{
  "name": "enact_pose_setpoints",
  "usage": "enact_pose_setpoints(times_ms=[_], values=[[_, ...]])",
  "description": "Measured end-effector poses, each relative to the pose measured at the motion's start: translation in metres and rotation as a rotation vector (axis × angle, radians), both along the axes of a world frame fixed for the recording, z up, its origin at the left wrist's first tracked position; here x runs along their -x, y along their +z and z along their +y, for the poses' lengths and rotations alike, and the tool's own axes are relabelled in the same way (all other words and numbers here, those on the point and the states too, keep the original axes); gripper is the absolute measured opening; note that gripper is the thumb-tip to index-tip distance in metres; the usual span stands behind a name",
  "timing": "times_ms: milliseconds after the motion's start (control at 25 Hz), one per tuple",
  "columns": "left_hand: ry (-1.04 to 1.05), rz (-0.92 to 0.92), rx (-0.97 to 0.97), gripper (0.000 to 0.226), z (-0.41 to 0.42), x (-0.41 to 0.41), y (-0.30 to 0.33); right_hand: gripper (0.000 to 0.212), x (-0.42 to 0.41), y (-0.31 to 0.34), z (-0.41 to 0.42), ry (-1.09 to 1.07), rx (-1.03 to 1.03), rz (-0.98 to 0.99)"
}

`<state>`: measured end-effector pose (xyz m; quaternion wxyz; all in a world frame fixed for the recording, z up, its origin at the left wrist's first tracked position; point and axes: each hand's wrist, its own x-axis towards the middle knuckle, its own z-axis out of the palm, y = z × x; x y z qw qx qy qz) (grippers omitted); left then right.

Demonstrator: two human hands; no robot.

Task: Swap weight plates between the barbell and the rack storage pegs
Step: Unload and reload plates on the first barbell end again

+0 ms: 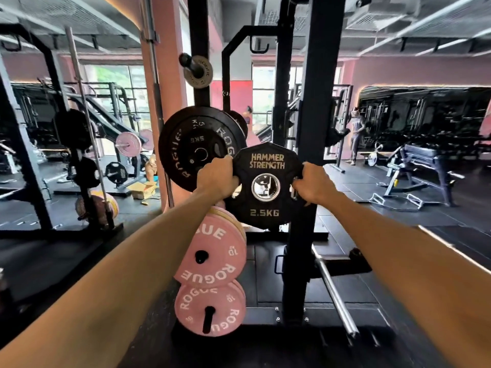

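I hold a black 2.5 kg Hammer Strength plate upright in front of the rack upright. My left hand grips its left edge and my right hand grips its right edge. Its chrome centre hole faces me. Just left, a black Rogue 5 kg plate hangs on a storage peg. Above it a small grey plate sits on a higher peg. Below, two stacks of pink Rogue plates hang on lower pegs.
A steel bar lies low at the right of the rack base. A bench stands at the right, and a person stands beyond it. Another rack with plates and an upright barbell is at the left.
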<state>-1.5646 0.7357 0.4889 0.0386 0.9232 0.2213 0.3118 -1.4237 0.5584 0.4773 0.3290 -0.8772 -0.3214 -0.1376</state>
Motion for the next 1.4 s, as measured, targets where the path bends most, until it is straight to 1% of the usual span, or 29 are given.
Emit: enact_pose_setpoints(times_ms=[200,320,440,520,640,720,800,840,960,1040,1160,1400], values=[[-0.002,0.02,-0.027,0.029,-0.06,-0.055,-0.007,0.012,-0.056,-0.009,-0.062,-0.033,0.009,-0.026],[0.005,0.034,0.011,0.027,-0.101,-0.109,-0.018,0.013,-0.109,-0.018,-0.101,-0.035,0.034,0.008],[0.054,0.038,0.056,0.023,-0.14,-0.164,-0.033,0.011,-0.169,-0.03,-0.134,0.004,0.059,0.013],[0.074,0.052,0.073,0.028,-0.163,-0.197,-0.043,0.015,-0.201,-0.039,-0.155,-0.003,0.072,0.033],[0.086,0.064,0.085,0.036,-0.199,-0.236,-0.065,0.013,-0.239,-0.061,-0.19,-0.005,0.105,0.06],[0.086,0.071,0.096,0.049,-0.218,-0.252,-0.086,0.014,-0.254,-0.083,-0.209,-0.013,0.107,0.072],[0.086,0.064,0.108,0.059,-0.23,-0.263,-0.117,0.018,-0.265,-0.113,-0.223,-0.017,0.121,0.075],[0.077,0.066,0.114,0.059,-0.234,-0.267,-0.135,0.019,-0.269,-0.13,-0.229,-0.012,0.126,0.081],[0.052,0.078,0.128,0.04,-0.244,-0.28,-0.202,0.011,-0.277,-0.192,-0.246,0.004,0.134,0.091],[0.04,0.09,0.123,0.033,-0.254,-0.284,-0.25,0.007,-0.28,-0.238,-0.258,0.012,0.157,0.084],[0.048,0.1,0.124,0.024,-0.269,-0.291,-0.312,0.01,-0.287,-0.299,-0.271,0.032,0.189,0.102],[0.074,0.119,0.121,0.026,-0.285,-0.307,-0.445,0.007,-0.305,-0.436,-0.282,0.035,0.2,0.125]])
